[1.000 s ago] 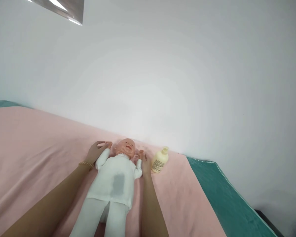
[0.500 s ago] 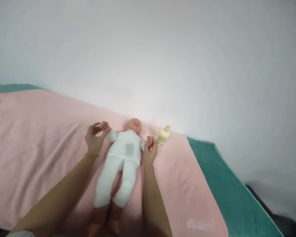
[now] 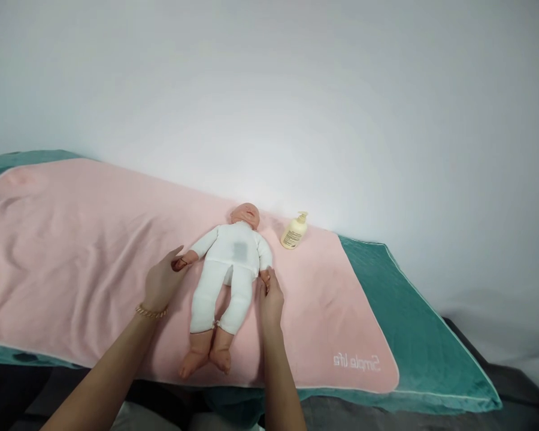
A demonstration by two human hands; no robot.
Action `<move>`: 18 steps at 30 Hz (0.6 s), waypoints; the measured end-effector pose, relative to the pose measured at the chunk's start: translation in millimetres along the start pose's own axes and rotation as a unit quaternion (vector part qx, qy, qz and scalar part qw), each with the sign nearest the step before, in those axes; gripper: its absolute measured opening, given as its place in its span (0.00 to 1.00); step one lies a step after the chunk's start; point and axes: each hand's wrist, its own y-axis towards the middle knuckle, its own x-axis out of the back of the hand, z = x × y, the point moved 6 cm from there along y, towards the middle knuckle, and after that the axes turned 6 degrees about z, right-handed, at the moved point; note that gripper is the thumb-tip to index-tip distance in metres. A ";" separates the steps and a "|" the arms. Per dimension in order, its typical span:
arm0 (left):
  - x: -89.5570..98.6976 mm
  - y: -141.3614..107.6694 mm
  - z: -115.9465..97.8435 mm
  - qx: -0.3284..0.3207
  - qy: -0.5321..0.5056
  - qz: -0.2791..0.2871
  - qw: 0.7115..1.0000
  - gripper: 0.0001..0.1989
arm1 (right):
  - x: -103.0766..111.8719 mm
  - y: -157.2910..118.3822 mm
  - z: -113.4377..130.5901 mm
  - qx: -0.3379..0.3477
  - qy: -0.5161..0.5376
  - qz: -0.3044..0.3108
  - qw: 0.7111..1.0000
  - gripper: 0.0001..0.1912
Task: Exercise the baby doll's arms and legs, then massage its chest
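Note:
A baby doll [image 3: 222,254] in a white suit with a grey patch on its chest lies face up, its bare feet towards me. My left hand [image 3: 162,282], with a beaded bracelet at the wrist, is closed around the doll's hand on the left side. On the other side my right hand [image 3: 272,299] pinches the doll's other hand, partly hidden behind my fingers. Both doll arms slope down and outward beside its body. A pale yellow pump bottle [image 3: 294,231] stands to the right of the doll's head.
Under the doll spreads a pink blanket [image 3: 323,311], wrinkled at the left and lettered near its lower right corner. Beneath it is a green cover [image 3: 413,317]. A plain white wall [image 3: 269,108] rises behind. The near edge of the bed lies just beyond my forearms.
Both hands have brought the doll's arms down from a raised, bent position to lower beside its body. My view has shifted, so the doll's feet and the near blanket edge show clearly.

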 end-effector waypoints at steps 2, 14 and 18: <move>3.7 6.0 -7.8 -0.004 -0.039 -0.034 0.999 0.29 | 3.9 4.5 5.6 -0.016 0.015 -0.017 1.000 0.25; -26.7 107.5 -58.3 -0.067 -0.359 -0.155 0.918 0.20 | 17.8 119.7 44.4 0.075 0.146 -0.099 0.981 0.26; -59.0 146.8 -56.9 -0.037 -0.383 -0.077 0.920 0.24 | -15.0 155.3 43.4 0.066 0.160 -0.092 0.981 0.26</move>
